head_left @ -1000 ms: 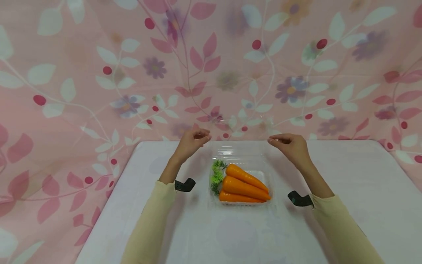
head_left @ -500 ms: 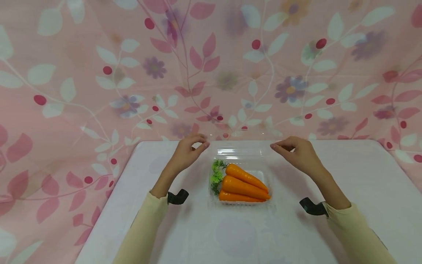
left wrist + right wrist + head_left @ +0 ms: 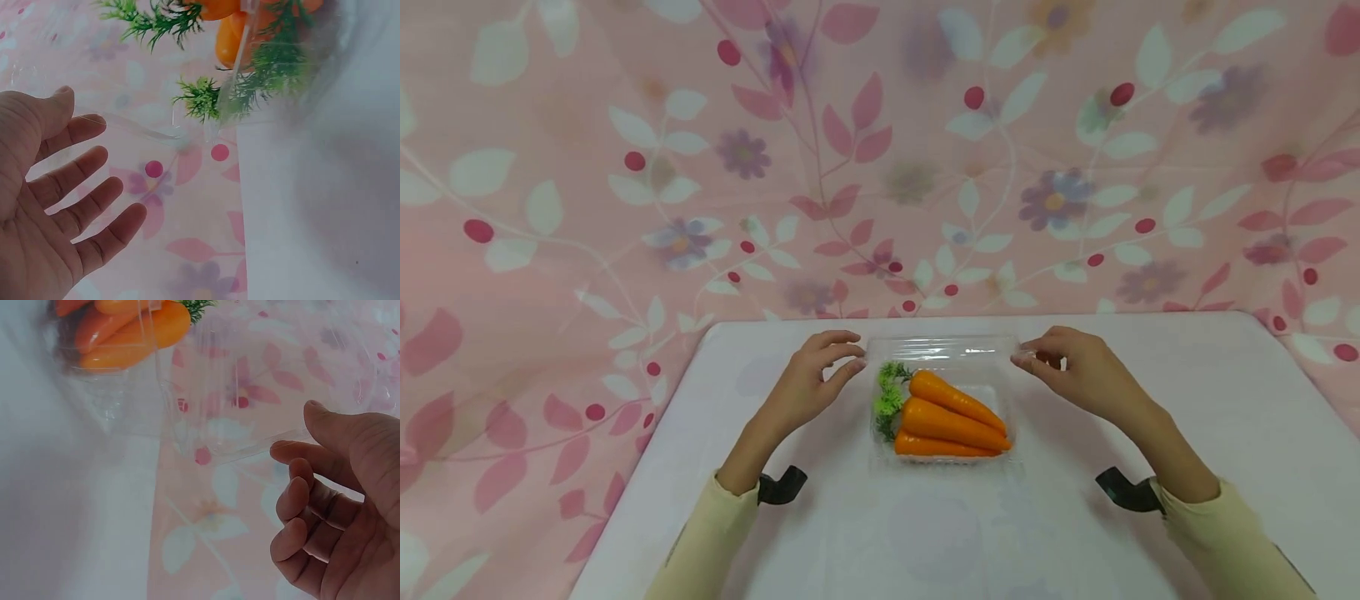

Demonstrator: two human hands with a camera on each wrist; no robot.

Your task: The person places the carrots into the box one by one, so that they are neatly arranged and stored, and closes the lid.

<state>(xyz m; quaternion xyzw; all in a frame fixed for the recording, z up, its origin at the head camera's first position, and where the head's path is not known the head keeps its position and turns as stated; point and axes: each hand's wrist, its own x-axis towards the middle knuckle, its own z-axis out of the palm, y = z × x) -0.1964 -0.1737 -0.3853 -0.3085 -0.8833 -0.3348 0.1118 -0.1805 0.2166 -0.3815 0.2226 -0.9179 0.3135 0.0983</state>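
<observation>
A clear plastic clamshell box (image 3: 943,461) stands on the table with several orange carrots (image 3: 951,423) and green leafy sprigs (image 3: 889,400) inside. Its hinged transparent lid (image 3: 943,346) is raised at the far side. My left hand (image 3: 805,375) holds the lid's left edge between thumb and index finger, the other fingers spread loosely. On the opposite side my right hand (image 3: 1078,371) pinches the lid's right edge with thumb and index finger; its remaining fingers curl in the right wrist view. The see-through lid is faint against the patterned cloth.
A white-covered table (image 3: 932,533) carries the box near its far edge. Behind it hangs a pink floral cloth (image 3: 880,167). A dark wrist-worn camera sits on each wrist, the left camera (image 3: 782,485) and the right camera (image 3: 1127,490), beside the cream sleeves.
The lid has swung down and toward me, its top edge now lower in the head view. Both hands came down and nearer with it. The carrots and sprigs stayed in place.
</observation>
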